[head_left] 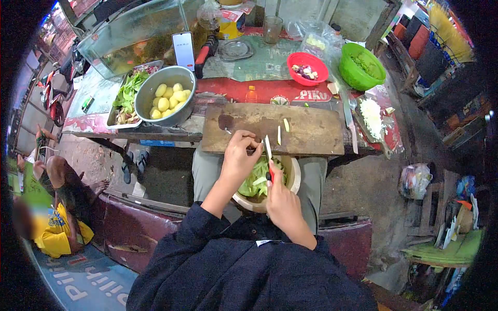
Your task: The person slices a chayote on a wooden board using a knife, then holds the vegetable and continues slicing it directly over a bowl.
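My right hand [282,202] grips a small knife [267,147] by its red and black handle, blade pointing away from me. Just left of the blade, my left hand [238,160] is closed, thumb and fingertips pinched together near the board's front edge; whatever they hold is hidden. Below both hands, a pale bowl [295,184] sits in my lap with light green cut vegetable pieces [254,182] inside. In front of me lies a worn wooden cutting board [246,122], with two pale yellowish strips [286,124] right of its middle.
A grey pot [189,78] of peeled potatoes and a tray of leafy greens [127,93] stand left. At right are a red bowl [322,67], a green basket [358,85], a larger knife [348,116] and chopped white pieces [371,116]. A person in yellow [62,236] sits left.
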Motion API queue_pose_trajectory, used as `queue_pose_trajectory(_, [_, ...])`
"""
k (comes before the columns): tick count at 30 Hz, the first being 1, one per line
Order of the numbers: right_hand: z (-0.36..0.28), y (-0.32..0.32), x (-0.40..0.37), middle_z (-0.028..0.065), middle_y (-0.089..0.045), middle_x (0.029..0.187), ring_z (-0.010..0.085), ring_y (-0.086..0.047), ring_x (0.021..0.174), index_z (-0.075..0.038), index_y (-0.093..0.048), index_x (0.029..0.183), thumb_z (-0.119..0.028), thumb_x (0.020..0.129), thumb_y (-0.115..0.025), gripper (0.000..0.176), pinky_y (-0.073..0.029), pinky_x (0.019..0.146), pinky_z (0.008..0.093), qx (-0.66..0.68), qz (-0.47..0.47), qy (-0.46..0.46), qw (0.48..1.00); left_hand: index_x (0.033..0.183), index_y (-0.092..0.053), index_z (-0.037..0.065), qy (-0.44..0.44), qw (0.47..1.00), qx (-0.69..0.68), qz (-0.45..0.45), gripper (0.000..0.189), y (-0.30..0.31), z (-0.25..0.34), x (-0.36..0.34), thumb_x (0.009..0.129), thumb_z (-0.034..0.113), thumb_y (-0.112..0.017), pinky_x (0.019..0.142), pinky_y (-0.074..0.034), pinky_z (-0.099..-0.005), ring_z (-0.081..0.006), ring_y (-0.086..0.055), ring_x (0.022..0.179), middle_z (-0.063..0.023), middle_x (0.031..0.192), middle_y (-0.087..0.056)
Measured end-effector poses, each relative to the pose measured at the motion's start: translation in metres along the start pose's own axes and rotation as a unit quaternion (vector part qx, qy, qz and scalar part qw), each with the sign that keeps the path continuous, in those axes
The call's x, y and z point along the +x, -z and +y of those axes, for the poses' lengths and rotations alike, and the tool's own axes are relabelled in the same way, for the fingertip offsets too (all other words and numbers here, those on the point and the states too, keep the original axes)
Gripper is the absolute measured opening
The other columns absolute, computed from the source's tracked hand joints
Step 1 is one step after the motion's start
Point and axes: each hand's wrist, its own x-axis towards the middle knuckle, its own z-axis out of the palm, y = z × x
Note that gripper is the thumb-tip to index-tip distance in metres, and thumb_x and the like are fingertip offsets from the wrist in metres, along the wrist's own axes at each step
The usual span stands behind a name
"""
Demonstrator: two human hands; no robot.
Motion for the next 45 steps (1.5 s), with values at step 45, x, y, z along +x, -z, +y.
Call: queue_pose_trajectory(45, [0.062, 0.073, -0.001, 0.0127, -0.058, 0.095, 0.0346, -0.062, 0.095, -0.022, -0.060, 0.130, -0.014, 0.091, -0.068, 0.041, -0.053, 0.082, 0.0447, -0.109, 0.026, 0.164, 0.980, 0.127, -0.071, 0.028, -0.197, 0.957, 0.179, -0.118, 0.036, 0.029, 0.042, -0.058, 0.092, 0.035, -0.070, 0.110, -0.031, -0.0518, -0.0349, -0.041, 0.134, -0.0109, 0.153, -0.045])
